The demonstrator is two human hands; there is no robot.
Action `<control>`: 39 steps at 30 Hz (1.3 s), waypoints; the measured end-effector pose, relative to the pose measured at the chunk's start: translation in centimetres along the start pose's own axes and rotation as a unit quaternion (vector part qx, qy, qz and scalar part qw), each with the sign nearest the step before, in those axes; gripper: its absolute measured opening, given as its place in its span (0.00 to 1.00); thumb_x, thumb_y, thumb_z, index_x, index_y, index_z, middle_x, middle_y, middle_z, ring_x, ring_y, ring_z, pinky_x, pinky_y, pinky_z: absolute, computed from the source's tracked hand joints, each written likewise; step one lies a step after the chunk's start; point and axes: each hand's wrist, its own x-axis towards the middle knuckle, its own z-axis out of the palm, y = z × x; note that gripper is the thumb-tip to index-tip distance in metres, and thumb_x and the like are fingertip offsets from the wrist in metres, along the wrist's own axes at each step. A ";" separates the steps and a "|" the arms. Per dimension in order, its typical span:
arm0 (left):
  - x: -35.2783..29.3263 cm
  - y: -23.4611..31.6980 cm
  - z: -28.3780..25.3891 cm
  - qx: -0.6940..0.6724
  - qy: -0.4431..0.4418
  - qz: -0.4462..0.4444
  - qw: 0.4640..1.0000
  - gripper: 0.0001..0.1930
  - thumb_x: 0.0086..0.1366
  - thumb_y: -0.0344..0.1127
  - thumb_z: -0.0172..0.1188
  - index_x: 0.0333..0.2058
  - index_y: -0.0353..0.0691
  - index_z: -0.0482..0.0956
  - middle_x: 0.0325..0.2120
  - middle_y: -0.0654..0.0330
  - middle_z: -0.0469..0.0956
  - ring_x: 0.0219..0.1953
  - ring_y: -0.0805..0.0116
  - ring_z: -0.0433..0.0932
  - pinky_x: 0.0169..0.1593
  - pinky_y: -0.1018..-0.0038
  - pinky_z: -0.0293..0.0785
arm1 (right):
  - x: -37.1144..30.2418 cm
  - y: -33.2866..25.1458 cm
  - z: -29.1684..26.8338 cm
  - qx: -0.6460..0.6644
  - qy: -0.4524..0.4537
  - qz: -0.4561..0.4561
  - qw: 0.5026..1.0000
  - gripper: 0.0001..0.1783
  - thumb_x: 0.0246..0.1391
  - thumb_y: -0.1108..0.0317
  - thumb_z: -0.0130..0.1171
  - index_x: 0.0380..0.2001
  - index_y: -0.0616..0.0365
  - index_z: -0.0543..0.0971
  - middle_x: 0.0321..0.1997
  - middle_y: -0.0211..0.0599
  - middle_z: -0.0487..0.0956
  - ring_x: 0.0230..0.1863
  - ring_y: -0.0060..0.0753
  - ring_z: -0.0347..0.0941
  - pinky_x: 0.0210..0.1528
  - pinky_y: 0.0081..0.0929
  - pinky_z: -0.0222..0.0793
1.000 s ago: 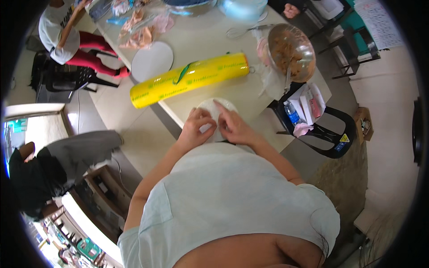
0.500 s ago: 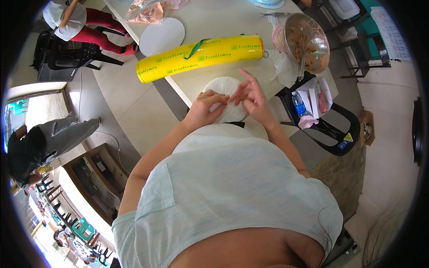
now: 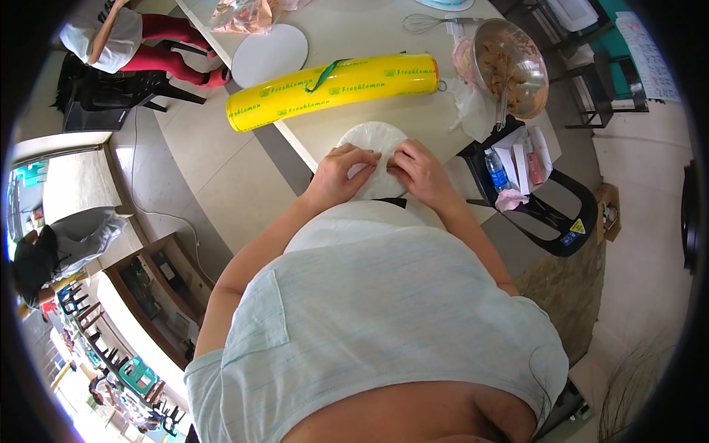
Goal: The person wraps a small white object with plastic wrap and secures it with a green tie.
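A round white disc (image 3: 369, 135) with a shiny, wrinkled clear plastic film over it lies at the table's near edge, close to my body. My left hand (image 3: 341, 177) is over its left side, thumb and fingers pinched together near the middle. Facing it from the right, my right hand (image 3: 422, 176) is closed too, its fingertips bent down at the disc. Whatever sits between the fingertips is too small to make out. Just beyond the disc lies a long yellow roll (image 3: 332, 87) with green print and a green ribbon on top.
Right of the roll stands a steel bowl (image 3: 538, 88) of brown mixture with a utensil inside. A whisk (image 3: 425, 23) and a white round board (image 3: 272, 55) lie farther back. A black chair (image 3: 565, 214) at the right bears a box and a water bottle (image 3: 495, 171). Others are at the left.
My right hand was open with its index finger raised; it has come down and closed over the disc. My left hand stays pinched in nearly the same place.
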 end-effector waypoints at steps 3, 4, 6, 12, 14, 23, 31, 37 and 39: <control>0.0 -0.1 0.0 -0.023 0.008 0.001 1.000 0.07 0.58 0.26 0.67 0.37 0.39 0.83 0.36 0.58 0.85 0.38 0.59 0.81 0.45 0.65 0.77 | 1.3 0.4 0.0 -0.014 -0.006 -0.047 0.999 0.08 0.48 0.72 0.66 0.29 0.59 0.76 0.34 0.38 0.70 0.39 0.43 0.70 0.41 0.39 0.68; -0.1 -0.1 -0.1 -0.024 0.006 0.000 1.000 0.07 0.58 0.26 0.67 0.37 0.39 0.83 0.36 0.58 0.85 0.38 0.59 0.81 0.45 0.65 0.77 | 1.7 0.5 0.0 -0.010 -0.010 -0.072 0.997 0.08 0.49 0.72 0.65 0.28 0.59 0.75 0.33 0.38 0.70 0.38 0.44 0.70 0.40 0.39 0.67; -0.1 -0.2 -0.2 -0.007 -0.008 -0.009 1.000 0.07 0.57 0.26 0.67 0.36 0.39 0.83 0.33 0.57 0.84 0.37 0.58 0.81 0.44 0.66 0.78 | 2.0 0.8 0.5 -0.007 -0.010 -0.077 0.997 0.08 0.49 0.71 0.65 0.28 0.59 0.75 0.33 0.38 0.70 0.38 0.44 0.70 0.41 0.39 0.67; -0.3 -0.4 0.1 -0.004 0.001 -0.001 1.000 0.07 0.57 0.26 0.68 0.36 0.39 0.84 0.32 0.56 0.83 0.37 0.57 0.81 0.44 0.66 0.78 | 1.6 1.3 1.8 -0.012 0.012 -0.074 0.997 0.07 0.49 0.72 0.65 0.30 0.59 0.76 0.33 0.37 0.70 0.38 0.44 0.70 0.41 0.39 0.66; -0.2 -0.5 0.0 -0.008 -0.001 -0.010 1.000 0.07 0.57 0.26 0.68 0.36 0.39 0.84 0.32 0.56 0.83 0.37 0.58 0.81 0.44 0.66 0.78 | 1.5 1.2 2.1 -0.014 0.032 -0.074 0.997 0.09 0.47 0.74 0.67 0.31 0.58 0.77 0.34 0.37 0.70 0.38 0.44 0.70 0.41 0.39 0.67; -0.4 0.3 -0.3 -0.065 -0.013 -0.073 0.995 0.08 0.60 0.25 0.66 0.40 0.37 0.83 0.40 0.55 0.84 0.42 0.60 0.81 0.47 0.69 0.79 | 1.4 0.9 3.6 -0.014 0.137 -0.025 0.990 0.13 0.46 0.68 0.68 0.35 0.51 0.76 0.41 0.34 0.72 0.48 0.44 0.68 0.48 0.41 0.61; -0.7 0.2 0.1 -0.036 -0.038 -0.003 0.999 0.12 0.61 0.24 0.65 0.44 0.36 0.82 0.48 0.55 0.83 0.49 0.60 0.79 0.51 0.66 0.78 | 1.0 4.7 4.3 0.042 0.108 0.112 0.987 0.29 0.36 0.56 0.78 0.43 0.46 0.77 0.49 0.33 0.70 0.56 0.43 0.63 0.59 0.42 0.55; -1.1 1.2 -0.8 0.055 -0.119 -0.031 0.991 0.21 0.64 0.30 0.59 0.54 0.35 0.68 0.54 0.51 0.78 0.56 0.48 0.75 0.60 0.61 0.71 | 2.0 3.8 1.9 0.047 0.051 0.020 0.997 0.24 0.43 0.61 0.74 0.45 0.45 0.78 0.53 0.33 0.69 0.59 0.44 0.61 0.62 0.45 0.55; -1.0 1.3 -0.9 0.050 -0.146 -0.047 0.987 0.20 0.63 0.28 0.54 0.54 0.34 0.65 0.54 0.49 0.78 0.60 0.48 0.71 0.64 0.61 0.67 | 2.3 2.1 0.8 0.002 0.077 -0.027 0.997 0.20 0.46 0.67 0.70 0.45 0.47 0.78 0.51 0.34 0.70 0.56 0.42 0.64 0.60 0.43 0.59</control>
